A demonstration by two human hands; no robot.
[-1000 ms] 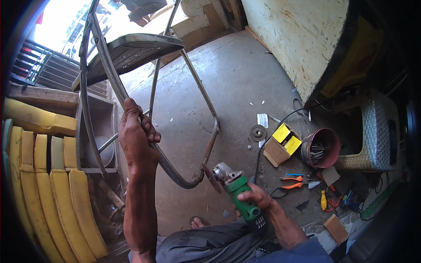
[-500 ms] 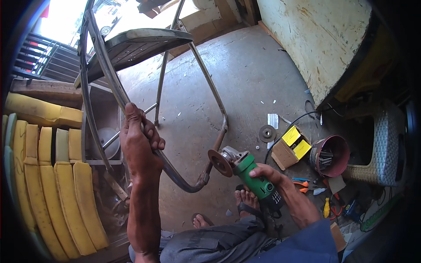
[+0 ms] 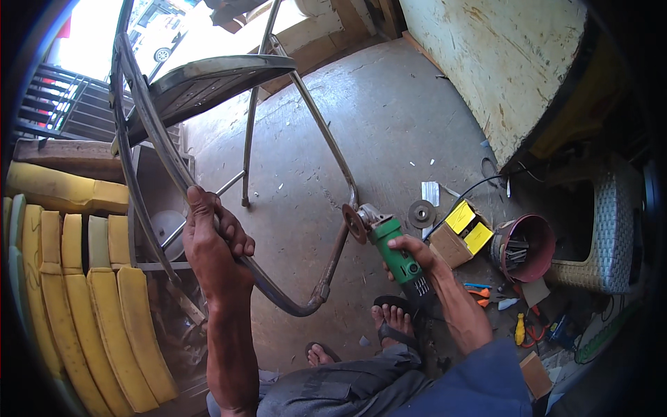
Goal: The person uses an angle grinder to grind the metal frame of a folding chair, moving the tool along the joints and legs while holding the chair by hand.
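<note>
A metal tube chair frame (image 3: 333, 267) with a dark seat panel (image 3: 215, 87) is held tilted in front of me. My left hand (image 3: 215, 233) is wrapped round one of its bent tubes, left of the middle. In my right hand (image 3: 417, 258) is a green angle grinder (image 3: 394, 243), gripped round its body. The grinder's brown disc (image 3: 353, 224) is up against the frame's right-hand tube, close to the bend; whether it touches I cannot tell. Rusty brown colour covers the tube below that bend.
Yellow foam cushions (image 3: 104, 326) are stacked at the left. On the floor to the right lie a loose disc (image 3: 422, 214), an open box with yellow packs (image 3: 462, 240), a reddish bucket (image 3: 535, 247) and hand tools (image 3: 520, 329). A black cable (image 3: 464, 194) runs behind the grinder. My sandalled feet (image 3: 396, 320) are below.
My right hand has raised the grinder, bringing its disc from the lower tube up toward the bend. The chair frame and my left hand have shifted slightly left and down.
</note>
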